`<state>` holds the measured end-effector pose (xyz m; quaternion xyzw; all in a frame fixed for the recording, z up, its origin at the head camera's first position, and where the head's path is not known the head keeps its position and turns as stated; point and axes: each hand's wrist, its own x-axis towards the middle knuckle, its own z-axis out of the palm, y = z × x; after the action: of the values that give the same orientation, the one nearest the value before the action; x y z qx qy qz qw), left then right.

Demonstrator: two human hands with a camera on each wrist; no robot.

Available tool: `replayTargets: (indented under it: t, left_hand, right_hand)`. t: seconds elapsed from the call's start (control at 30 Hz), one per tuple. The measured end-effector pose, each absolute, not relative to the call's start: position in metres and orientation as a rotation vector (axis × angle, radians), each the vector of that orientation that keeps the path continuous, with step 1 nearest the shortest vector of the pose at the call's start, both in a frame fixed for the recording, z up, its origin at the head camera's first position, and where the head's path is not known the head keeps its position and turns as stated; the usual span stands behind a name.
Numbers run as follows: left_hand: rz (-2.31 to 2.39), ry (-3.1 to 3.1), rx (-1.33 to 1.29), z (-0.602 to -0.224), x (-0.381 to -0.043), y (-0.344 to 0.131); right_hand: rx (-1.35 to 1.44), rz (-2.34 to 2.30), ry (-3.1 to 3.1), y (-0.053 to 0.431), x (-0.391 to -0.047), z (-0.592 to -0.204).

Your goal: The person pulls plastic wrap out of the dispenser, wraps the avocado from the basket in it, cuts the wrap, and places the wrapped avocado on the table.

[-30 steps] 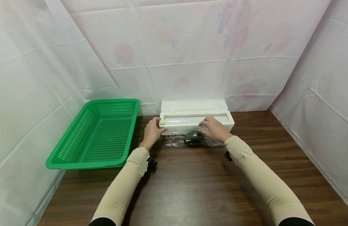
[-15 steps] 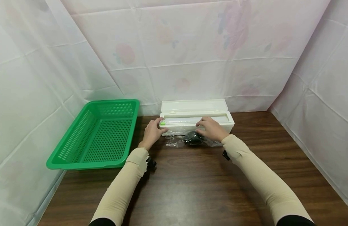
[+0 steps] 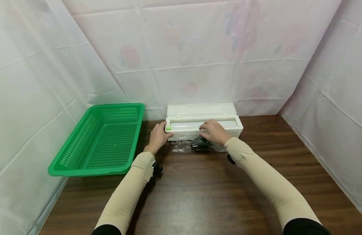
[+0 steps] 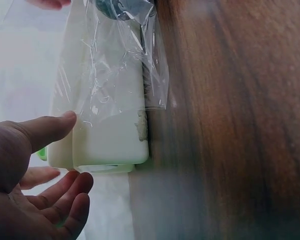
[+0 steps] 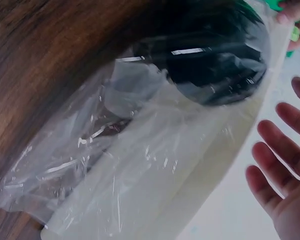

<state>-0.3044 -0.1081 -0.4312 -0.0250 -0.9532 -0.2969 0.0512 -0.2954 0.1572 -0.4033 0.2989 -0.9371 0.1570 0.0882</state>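
Observation:
A white cling film dispenser (image 3: 236,132) stands on the table with its lid (image 3: 201,109) raised. Its green slide cutter (image 3: 168,128) is at the left end. Clear film (image 4: 102,75) hangs over the front face and spreads onto the table, around a dark rounded object (image 5: 215,55) whose kind I cannot tell. My left hand (image 3: 157,137) holds the dispenser's left end, thumb on the front and fingers around the corner. Over the middle of the dispenser hovers my right hand (image 3: 213,132), its fingers (image 5: 277,142) spread and apart from the film in the right wrist view.
A green perforated plastic basket (image 3: 95,172) stands on the left of the brown wooden table (image 3: 198,195). White patterned cloth (image 3: 181,65) hangs behind the dispenser and along both sides.
My right hand has shifted left along the dispenser. The left hand, the dispenser and the dark object stay where they were.

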Motion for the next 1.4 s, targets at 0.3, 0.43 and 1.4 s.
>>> replayTargets:
  t: [0.3, 0.43, 1.4]
  left_hand:
    - [-0.882, -2.909, -0.089, -0.432, -0.304, -0.109]
    - [-0.889, -2.909, -0.078, -0.434, -0.305, -0.108]
    - [-0.895, -2.897, -0.148, -0.431, -0.300, -0.108]
  right_hand:
    - [0.893, 0.499, -2.715, 0.135, -0.302, -0.402]
    - [0.892, 0.518, -2.721, 0.125, -0.307, -0.399]
    - [0.953, 0.543, -2.836, 0.055, -0.322, -0.392]
